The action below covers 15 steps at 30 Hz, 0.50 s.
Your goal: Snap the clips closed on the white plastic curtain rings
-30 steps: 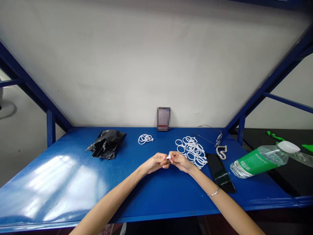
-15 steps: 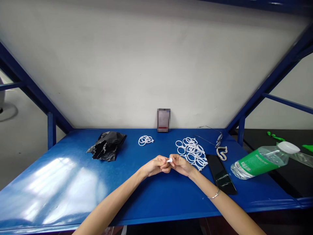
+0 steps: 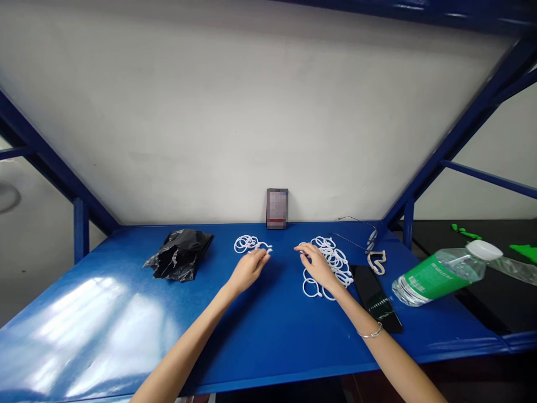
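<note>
1. Where the arms part over the table (image 3: 268, 330), I see the left hand (image 3: 247, 267) reaching to the ring cluster (image 3: 248, 243) at the far middle. Its fingertips (image 3: 263, 253) lie close together at a white ring on the cluster's right edge. I cannot tell whether they pinch it.
2. Right hand (image 3: 319, 266): palm down on the ring pile (image 3: 338, 258), fingers slightly apart and gripping nothing that I can see.
3. Ring pile: many loose white rings heaped right of centre, well apart from the cluster. A few lie on its near side beside the wrist.
4. Bracelet (image 3: 371, 333): a thin silver band on the right forearm.
5. Phone (image 3: 375, 296): dark, lying flat, just right of the pile.
6. Strap (image 3: 376, 262): a beige loop at the phone's far end. Glasses (image 3: 361, 230) lie behind it, near the wall.
7. Bottle (image 3: 444, 271): clear with a green label and white cap, lying on its side at the table's right edge.
8. Bag (image 3: 178, 254): black, crumpled, left of the cluster and apart from it.
9. Card (image 3: 277, 208): blurred, upright against the wall, behind the gap between cluster and pile.
10. Table: blue, with glare on its left half.
</note>
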Each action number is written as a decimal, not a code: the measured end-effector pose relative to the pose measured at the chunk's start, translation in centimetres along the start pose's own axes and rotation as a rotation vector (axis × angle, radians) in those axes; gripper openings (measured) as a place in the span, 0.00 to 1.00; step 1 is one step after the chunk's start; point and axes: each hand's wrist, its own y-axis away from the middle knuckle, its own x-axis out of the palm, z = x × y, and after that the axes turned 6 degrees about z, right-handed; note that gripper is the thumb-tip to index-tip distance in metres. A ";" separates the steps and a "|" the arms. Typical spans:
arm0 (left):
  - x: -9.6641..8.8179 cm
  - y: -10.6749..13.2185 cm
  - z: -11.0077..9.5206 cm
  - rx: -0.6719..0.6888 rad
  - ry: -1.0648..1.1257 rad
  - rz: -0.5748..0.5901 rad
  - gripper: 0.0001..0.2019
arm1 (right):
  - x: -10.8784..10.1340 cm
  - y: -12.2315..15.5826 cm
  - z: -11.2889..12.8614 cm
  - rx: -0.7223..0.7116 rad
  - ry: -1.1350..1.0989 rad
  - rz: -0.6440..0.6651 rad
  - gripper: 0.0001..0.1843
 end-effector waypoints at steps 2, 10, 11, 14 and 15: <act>-1.3 0.0 0.7 -0.076 -0.410 -0.173 0.14 | -0.8 0.0 -1.2 -0.006 0.339 -0.103 0.17; -4.4 0.4 2.4 -0.412 -0.934 -0.282 0.16 | -1.7 0.2 -3.2 0.108 0.976 -0.246 0.12; -4.5 0.4 2.6 -0.426 -0.944 -0.281 0.16 | -1.8 0.3 -3.2 0.104 1.012 -0.255 0.12; -4.5 0.4 3.1 -0.445 -0.954 -0.272 0.17 | -1.9 0.4 -3.1 0.088 1.084 -0.259 0.12; -4.5 0.4 3.2 -0.451 -0.958 -0.267 0.17 | -1.9 0.4 -3.0 0.090 1.094 -0.252 0.12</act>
